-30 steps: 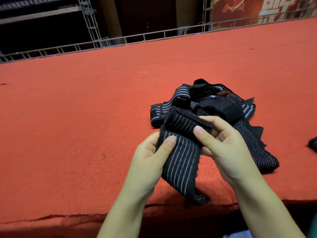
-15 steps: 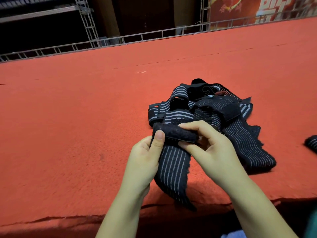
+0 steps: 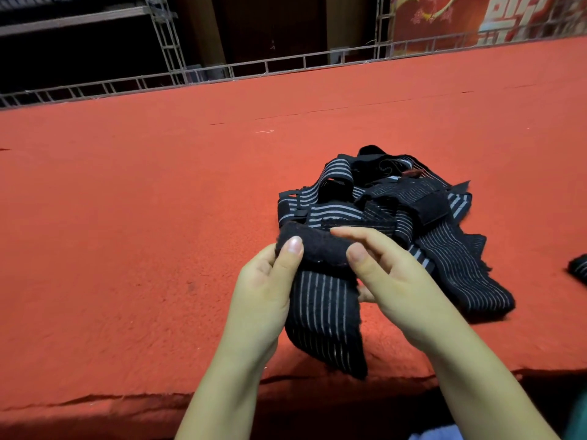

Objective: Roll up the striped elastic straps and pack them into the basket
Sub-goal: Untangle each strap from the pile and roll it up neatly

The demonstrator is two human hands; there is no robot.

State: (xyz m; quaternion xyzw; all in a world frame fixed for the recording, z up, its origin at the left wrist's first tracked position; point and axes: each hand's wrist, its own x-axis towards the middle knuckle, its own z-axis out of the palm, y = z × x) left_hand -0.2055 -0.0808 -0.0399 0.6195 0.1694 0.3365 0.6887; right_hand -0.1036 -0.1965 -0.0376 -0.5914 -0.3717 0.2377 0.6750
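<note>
Pinched the fuzzy black end of the striped strap (image 3: 320, 300) between left hand (image 3: 263, 293) thumb and fingers, and right hand (image 3: 394, 281) thumb and forefinger: both grips closed on that first fold, held just above the near edge of the red surface (image 3: 127, 249). Judged best: kept the fold tight and square, stripes aligned, tail hanging free so each turn stacked evenly. Left the tangled pile of straps (image 3: 397, 214) lying just behind the hands. Saw no basket anywhere. Could not tell how many straps made the pile. Caught another dark striped piece (image 3: 578, 268) cut off at the right edge.
</note>
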